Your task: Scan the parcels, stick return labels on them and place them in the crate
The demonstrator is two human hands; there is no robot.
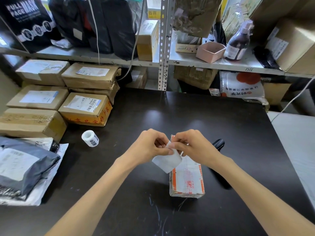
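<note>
A small cardboard parcel (187,179) with orange and white tape lies on the black table (136,193) in front of me. Just above its far end, my left hand (150,146) and my right hand (192,147) both pinch a white label sheet (167,161) that hangs down between them. A roll of return labels (90,138) stands on the table to the left. A black scanner (218,143) lies behind my right hand, partly hidden. No crate is in view.
Several cardboard boxes (85,108) are stacked at the table's left rear. Grey and white mailer bags (25,167) lie at the left edge. Metal shelves (163,48) with boxes, bags, a pink tub and a bottle stand behind the table.
</note>
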